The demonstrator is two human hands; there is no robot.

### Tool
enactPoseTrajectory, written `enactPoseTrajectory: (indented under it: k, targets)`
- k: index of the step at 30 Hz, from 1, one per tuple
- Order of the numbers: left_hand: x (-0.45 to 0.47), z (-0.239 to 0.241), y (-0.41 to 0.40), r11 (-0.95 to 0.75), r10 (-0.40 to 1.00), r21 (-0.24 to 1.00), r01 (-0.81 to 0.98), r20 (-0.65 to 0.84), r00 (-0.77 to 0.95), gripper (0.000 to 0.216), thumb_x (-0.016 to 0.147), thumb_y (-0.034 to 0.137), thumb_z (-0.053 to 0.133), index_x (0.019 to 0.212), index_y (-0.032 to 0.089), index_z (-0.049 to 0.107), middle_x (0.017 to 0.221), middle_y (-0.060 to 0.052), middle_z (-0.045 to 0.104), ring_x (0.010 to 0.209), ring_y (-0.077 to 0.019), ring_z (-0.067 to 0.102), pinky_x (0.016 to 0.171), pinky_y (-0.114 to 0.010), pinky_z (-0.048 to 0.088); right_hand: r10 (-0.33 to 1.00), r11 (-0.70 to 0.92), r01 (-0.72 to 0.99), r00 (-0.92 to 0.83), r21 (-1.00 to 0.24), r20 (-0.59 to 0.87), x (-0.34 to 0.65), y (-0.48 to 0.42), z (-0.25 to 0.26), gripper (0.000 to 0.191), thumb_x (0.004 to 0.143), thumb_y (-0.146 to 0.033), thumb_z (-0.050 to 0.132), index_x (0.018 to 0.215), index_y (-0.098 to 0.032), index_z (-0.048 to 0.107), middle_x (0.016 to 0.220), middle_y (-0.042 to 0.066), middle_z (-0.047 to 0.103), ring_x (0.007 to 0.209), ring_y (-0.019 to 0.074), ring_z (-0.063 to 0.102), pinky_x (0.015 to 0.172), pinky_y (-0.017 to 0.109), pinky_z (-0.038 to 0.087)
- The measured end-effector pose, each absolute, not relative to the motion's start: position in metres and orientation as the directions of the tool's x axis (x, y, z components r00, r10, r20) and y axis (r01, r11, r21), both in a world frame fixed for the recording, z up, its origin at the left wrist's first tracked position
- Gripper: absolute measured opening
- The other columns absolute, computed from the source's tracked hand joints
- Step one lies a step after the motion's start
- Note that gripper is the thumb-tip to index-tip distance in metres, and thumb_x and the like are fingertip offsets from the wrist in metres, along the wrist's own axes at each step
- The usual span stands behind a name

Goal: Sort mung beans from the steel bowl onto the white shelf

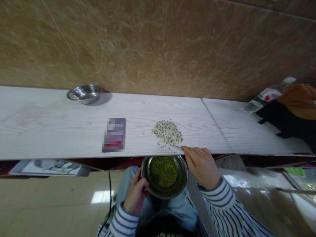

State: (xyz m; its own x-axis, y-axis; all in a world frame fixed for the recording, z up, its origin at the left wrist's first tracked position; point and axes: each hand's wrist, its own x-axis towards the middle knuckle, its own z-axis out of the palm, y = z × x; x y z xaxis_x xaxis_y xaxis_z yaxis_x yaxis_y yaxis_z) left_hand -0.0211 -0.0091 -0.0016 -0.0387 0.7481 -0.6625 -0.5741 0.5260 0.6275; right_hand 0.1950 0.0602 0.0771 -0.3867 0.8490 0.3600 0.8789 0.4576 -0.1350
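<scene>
My left hand grips the left rim of a steel bowl, held over my lap just under the table's front edge. Green mung beans cover the bowl's bottom. Pinched in my right hand is a thin metal tool; whether it is tweezers or a spoon handle I cannot tell. Its tip points left, at the near edge of a pile of white rice grains mixed with green beans on the table. A few loose beans lie between pile and edge.
On the white table stand a second steel bowl, at the back left, and a dark, blurred-out packet or phone. At the right lie a plastic bottle and a brown and black cloth item. A tiled wall closes off the back.
</scene>
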Motion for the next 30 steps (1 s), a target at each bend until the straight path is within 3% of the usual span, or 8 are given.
enactPoseTrajectory:
  k: [20,30]
  targets:
    - [-0.023,-0.002,-0.008,0.527,0.753,0.638,-0.561,-0.657,-0.040,0.063,0.060,0.011,0.051,0.121,0.027,0.048,0.080,0.001,0.056,0.067,-0.0145,0.046,0.056,-0.029,0.043,0.851,0.476,0.868,-0.414,-0.141,0.322,0.191,0.064,0.079,0.023,0.090,-0.017,0.045,0.106,-0.018,0.062,0.090,0.005,0.070,0.083,0.0154,0.061,0.074,0.030,0.034]
    - [-0.023,0.002,-0.008,0.511,0.751,0.638,-0.576,-0.658,-0.062,0.059,0.058,0.011,0.052,0.115,0.025,0.053,0.073,0.002,0.055,0.064,-0.0140,0.047,0.055,-0.027,0.041,0.780,0.589,0.805,-0.544,-0.071,0.309,0.176,0.071,0.090,0.025,0.088,-0.015,0.048,0.108,-0.020,0.061,0.095,0.004,0.071,0.087,0.0151,0.060,0.073,0.031,0.033]
